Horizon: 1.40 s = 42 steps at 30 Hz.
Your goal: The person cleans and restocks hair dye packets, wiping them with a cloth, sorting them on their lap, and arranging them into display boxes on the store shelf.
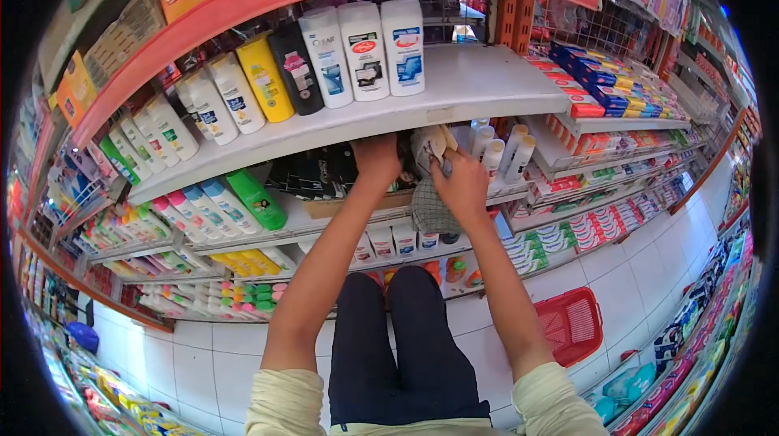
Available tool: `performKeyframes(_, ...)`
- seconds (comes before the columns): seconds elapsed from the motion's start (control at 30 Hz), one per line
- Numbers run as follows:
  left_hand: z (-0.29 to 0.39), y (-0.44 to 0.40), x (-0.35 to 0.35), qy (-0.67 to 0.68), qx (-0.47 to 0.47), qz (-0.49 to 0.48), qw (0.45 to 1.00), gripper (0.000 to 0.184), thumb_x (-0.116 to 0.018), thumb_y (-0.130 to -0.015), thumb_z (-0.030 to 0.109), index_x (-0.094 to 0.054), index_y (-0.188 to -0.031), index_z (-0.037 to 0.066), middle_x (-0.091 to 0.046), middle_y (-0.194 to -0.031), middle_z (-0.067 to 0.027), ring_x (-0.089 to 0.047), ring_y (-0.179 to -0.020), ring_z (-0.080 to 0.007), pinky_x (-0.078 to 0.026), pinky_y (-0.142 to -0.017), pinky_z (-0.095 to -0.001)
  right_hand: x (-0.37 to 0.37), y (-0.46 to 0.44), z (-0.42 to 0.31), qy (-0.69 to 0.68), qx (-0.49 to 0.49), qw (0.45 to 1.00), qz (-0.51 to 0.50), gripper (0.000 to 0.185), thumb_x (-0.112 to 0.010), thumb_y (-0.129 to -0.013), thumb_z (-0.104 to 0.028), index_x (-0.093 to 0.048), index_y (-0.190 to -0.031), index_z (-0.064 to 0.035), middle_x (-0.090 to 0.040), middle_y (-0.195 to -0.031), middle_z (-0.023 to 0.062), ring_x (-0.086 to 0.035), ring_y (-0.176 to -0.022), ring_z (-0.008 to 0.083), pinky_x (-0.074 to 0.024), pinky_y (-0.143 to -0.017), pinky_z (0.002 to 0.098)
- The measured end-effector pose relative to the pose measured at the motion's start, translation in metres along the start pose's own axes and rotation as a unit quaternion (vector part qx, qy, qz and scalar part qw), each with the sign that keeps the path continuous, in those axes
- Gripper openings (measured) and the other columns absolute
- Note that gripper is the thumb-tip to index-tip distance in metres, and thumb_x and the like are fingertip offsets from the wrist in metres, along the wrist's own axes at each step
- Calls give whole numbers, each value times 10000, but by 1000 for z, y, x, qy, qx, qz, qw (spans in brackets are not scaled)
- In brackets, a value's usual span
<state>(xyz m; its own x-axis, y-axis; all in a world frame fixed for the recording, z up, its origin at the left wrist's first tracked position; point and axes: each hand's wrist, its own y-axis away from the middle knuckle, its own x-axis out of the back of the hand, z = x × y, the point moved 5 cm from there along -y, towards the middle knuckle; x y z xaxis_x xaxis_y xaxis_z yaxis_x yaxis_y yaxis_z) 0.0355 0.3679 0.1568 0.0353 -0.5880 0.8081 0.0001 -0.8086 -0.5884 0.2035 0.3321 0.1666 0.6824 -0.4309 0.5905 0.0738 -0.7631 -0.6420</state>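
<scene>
My left hand [377,162] reaches in under the front edge of the white shelf [487,83]. Its fingers are hidden there, beside black packets [316,172] in a cardboard box. To its right, my right hand [461,180] is closed on a grey checked cloth [432,209], which hangs down over the lower shelf's edge. A pale, cream-coloured part shows at the top of the bunched cloth; whether it is cloth or something else I cannot make out. White bottles [519,158] stand just right of my right hand.
Shampoo bottles [363,51] line the shelf above my hands. A green bottle [256,199] leans on the lower shelf at left. Boxed toothpaste [617,83] fills the shelves at right. A red basket [570,324] sits on the tiled floor to my right.
</scene>
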Motion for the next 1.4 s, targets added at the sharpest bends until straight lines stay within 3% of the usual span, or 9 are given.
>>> performKeyframes(0.13,-16,-11,-16,88,49,-60,993,640,-648,-705,276,-469,-1282,65,-472,-1305,-208,-453,-1200,-376,-353,-1008,-488,-2,1,7,-9,0,1000,1,226,-630,-772,-234,-666,-881,-39,-638,-846,169,-620,-744,378,-488,-654,460)
performKeyframes(0.17,-16,-8,-12,106,61,9,992,476,-598,-772,220,-529,-1221,76,-542,-1205,-213,-508,-1130,-371,-349,-939,-563,-2,1,7,-17,1,1000,3,226,-631,-772,-233,-666,-884,-40,-638,-845,168,-621,-744,377,-488,-654,459)
performKeyframes(0.37,-7,11,44,205,92,152,963,221,-571,-802,138,-629,-951,-16,-615,-922,-253,-573,-871,-440,-464,-792,-484,1,1,11,-40,-6,999,14,219,-632,-772,-225,-664,-890,-43,-637,-834,157,-622,-738,367,-488,-647,449)
performKeyframes(0.47,-7,16,59,250,116,120,954,217,-560,-804,86,-584,-961,-62,-588,-897,-282,-544,-855,-477,-429,-767,-518,-1,1,13,-44,-3,999,17,215,-633,-774,-225,-663,-883,-42,-637,-831,151,-623,-731,360,-487,-640,444)
performKeyframes(0.87,-32,34,66,266,138,287,910,230,-529,-778,-14,-567,-992,-91,-586,-864,-283,-540,-840,-478,-418,-764,-473,-1,2,14,-46,0,999,17,223,-634,-779,-236,-660,-880,-40,-639,-828,157,-623,-725,358,-487,-638,443)
performKeyframes(0.97,-26,40,78,279,131,326,894,210,-506,-799,-34,-553,-989,-113,-583,-854,-259,-585,-821,-415,-468,-711,-452,-1,1,14,-49,1,999,14,223,-632,-779,-234,-660,-889,-42,-640,-827,159,-622,-730,361,-488,-644,445)
performKeyframes(1.07,-31,39,67,305,117,318,890,198,-470,-809,-66,-536,-984,-130,-585,-842,-217,-622,-826,-332,-523,-650,-398,-1,1,15,-46,-2,999,20,220,-632,-779,-231,-660,-890,-43,-640,-828,161,-621,-732,363,-488,-646,447)
performKeyframes(1.27,-25,26,67,493,129,177,842,126,-503,-790,-46,-587,-880,-77,-609,-907,-249,-577,-880,-401,-454,-747,-437,-2,0,14,-36,-7,999,10,221,-633,-781,-233,-661,-884,-40,-640,-831,165,-620,-731,366,-488,-644,447)
performKeyframes(1.4,-45,9,30,281,79,95,952,171,-539,-798,28,-619,-938,-29,-630,-993,-208,-581,-970,-376,-442,-853,-444,-1,1,13,-37,-1,999,13,222,-631,-785,-235,-659,-879,-36,-640,-831,165,-620,-729,367,-486,-640,449)
